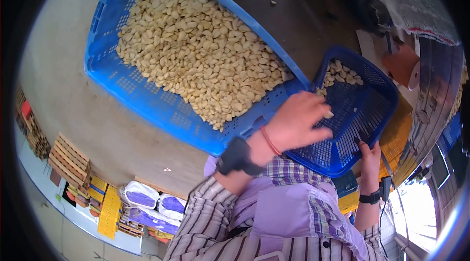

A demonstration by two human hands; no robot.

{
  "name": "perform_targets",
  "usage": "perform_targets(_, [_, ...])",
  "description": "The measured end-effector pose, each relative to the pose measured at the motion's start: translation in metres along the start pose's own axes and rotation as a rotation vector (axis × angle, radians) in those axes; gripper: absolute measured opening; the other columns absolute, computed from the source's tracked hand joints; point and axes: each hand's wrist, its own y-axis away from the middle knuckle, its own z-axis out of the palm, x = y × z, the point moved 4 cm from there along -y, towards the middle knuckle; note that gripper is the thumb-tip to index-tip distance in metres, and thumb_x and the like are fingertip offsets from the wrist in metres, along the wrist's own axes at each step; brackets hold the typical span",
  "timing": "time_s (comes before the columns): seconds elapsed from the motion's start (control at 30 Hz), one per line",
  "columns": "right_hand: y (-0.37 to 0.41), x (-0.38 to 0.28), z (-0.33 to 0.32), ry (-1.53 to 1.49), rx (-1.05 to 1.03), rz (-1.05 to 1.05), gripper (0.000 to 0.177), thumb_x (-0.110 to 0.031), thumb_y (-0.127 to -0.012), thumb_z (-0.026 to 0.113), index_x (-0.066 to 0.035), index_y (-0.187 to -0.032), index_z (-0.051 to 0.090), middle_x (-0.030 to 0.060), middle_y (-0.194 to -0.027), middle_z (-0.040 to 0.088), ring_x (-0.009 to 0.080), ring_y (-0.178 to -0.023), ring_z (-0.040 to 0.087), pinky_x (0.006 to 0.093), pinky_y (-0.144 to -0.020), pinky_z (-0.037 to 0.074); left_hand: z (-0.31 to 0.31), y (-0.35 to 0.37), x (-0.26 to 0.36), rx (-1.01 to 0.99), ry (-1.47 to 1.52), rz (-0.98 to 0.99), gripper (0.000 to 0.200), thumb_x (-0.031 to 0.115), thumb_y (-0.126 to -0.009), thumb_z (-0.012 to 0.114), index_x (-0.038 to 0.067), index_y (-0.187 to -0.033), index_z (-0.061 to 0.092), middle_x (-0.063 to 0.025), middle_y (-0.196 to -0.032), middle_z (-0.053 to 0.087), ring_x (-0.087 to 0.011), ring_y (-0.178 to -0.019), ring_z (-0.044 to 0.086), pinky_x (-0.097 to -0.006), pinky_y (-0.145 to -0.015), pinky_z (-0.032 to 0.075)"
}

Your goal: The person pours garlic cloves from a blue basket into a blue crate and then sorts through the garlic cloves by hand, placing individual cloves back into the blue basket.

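Note:
Over a small blue basket [374,94], my left hand [301,119] reaches in from the side of the large crate, slightly blurred, with thumb and fingers apart. A pale clove [328,114], like peeled garlic, shows right at its fingertips. More garlic cloves [342,74] lie at the far end of the basket. My right hand [370,157] grips the basket's near right rim, thumb over the edge. Beside the basket stands a large blue crate [147,107], heaped with peeled garlic cloves [196,41]; the basket's left edge meets its corner.
Yellow perforated crates [399,134] are under and behind the basket at right. A metal surface [433,94] curves along the right edge, below a grey sack [416,1]. Wooden pallets [68,160] and white-purple sacks [142,195] stand farther off at lower left.

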Motion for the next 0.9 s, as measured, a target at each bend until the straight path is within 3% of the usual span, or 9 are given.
perform_targets(0.07, [0.003,-0.005,0.000,0.033,0.000,-0.006,0.042,-0.010,-0.088,0.055,0.001,-0.128,0.051,0.0097,-0.118,0.061,0.0177,-0.105,0.056,0.0299,-0.095,0.042,-0.012,-0.005,0.009,0.021,-0.136,0.132,0.041,0.031,-0.075,0.075,0.010,-0.109,0.064,-0.0143,-0.125,0.057,-0.0370,-0.117,0.052,-0.0490,-0.098,0.040])
perform_targets(0.1, [0.005,-0.007,-0.001,0.063,0.008,-0.004,0.043,-0.011,-0.088,0.055,0.001,-0.129,0.050,0.0107,-0.119,0.061,0.0183,-0.106,0.056,0.0303,-0.096,0.042,-0.034,-0.004,-0.006,0.219,-0.066,0.090,0.042,0.025,-0.073,0.076,0.009,-0.110,0.063,-0.0156,-0.124,0.057,-0.0361,-0.116,0.053,-0.0454,-0.097,0.042])
perform_targets(0.13, [0.008,-0.011,0.002,0.078,0.029,0.013,0.045,-0.012,-0.088,0.055,0.001,-0.131,0.049,0.0120,-0.122,0.060,0.0201,-0.108,0.056,0.0310,-0.098,0.041,-0.054,0.002,-0.036,0.429,-0.030,0.004,0.040,0.018,-0.076,0.075,0.006,-0.112,0.062,-0.0168,-0.121,0.058,-0.0349,-0.116,0.053,-0.0421,-0.099,0.042])
perform_targets(0.17, [0.008,-0.011,0.002,0.077,0.023,0.002,0.045,-0.012,-0.088,0.055,0.001,-0.131,0.049,0.0120,-0.122,0.060,0.0201,-0.108,0.056,0.0310,-0.098,0.041,-0.070,0.028,-0.078,0.748,-0.212,-0.332,0.035,0.013,-0.081,0.071,0.002,-0.113,0.062,-0.0156,-0.119,0.060,-0.0315,-0.116,0.054,-0.0386,-0.100,0.041])
perform_targets(0.23, [0.004,-0.005,0.000,0.053,0.026,-0.013,0.046,-0.011,-0.088,0.054,0.001,-0.132,0.048,0.0122,-0.124,0.059,0.0212,-0.110,0.055,0.0311,-0.100,0.039,-0.121,0.089,-0.180,1.261,0.028,-0.664,0.035,0.022,-0.093,0.061,-0.005,-0.115,0.059,-0.0152,-0.116,0.062,-0.0239,-0.109,0.057,-0.0334,-0.096,0.044])
perform_targets(0.33, [-0.001,-0.006,-0.002,0.044,-0.007,-0.019,0.046,-0.011,-0.088,0.054,0.001,-0.132,0.048,0.0126,-0.124,0.059,0.0214,-0.111,0.055,0.0320,-0.101,0.039,-0.154,0.166,-0.300,1.470,0.183,-0.805,0.040,0.026,-0.096,0.056,-0.007,-0.117,0.055,-0.0167,-0.109,0.062,-0.0229,-0.099,0.057,-0.0335,-0.091,0.044])
perform_targets(0.5, [-0.008,0.006,-0.005,0.044,0.006,0.016,0.043,-0.013,-0.090,0.051,0.000,-0.131,0.049,0.0134,-0.125,0.059,0.0225,-0.113,0.055,0.0340,-0.103,0.038,-0.136,0.060,-0.277,1.522,0.281,-0.696,0.035,0.026,-0.092,0.060,-0.005,-0.109,0.061,-0.0110,-0.111,0.064,-0.0188,-0.099,0.057,-0.0313,-0.087,0.045])
perform_targets(0.63, [-0.001,-0.002,-0.001,0.081,-0.015,0.025,0.043,-0.014,-0.091,0.050,-0.001,-0.131,0.049,0.0134,-0.125,0.059,0.0234,-0.114,0.055,0.0345,-0.105,0.037,-0.118,-0.004,-0.225,1.023,-0.108,-0.536,0.033,0.023,-0.084,0.067,0.002,-0.108,0.063,-0.0132,-0.106,0.063,-0.0271,-0.102,0.058,-0.0353,-0.090,0.045])
perform_targets(0.9, [0.003,-0.032,0.001,0.127,0.020,0.025,0.046,-0.015,-0.091,0.050,-0.002,-0.135,0.046,0.0134,-0.127,0.058,0.0247,-0.115,0.055,0.0362,-0.105,0.036,-0.050,0.065,-0.145,0.349,-0.324,-0.327,0.031,0.028,-0.078,0.071,0.011,-0.104,0.069,-0.0186,-0.130,0.051,-0.0361,-0.116,0.053,-0.0410,-0.096,0.045])
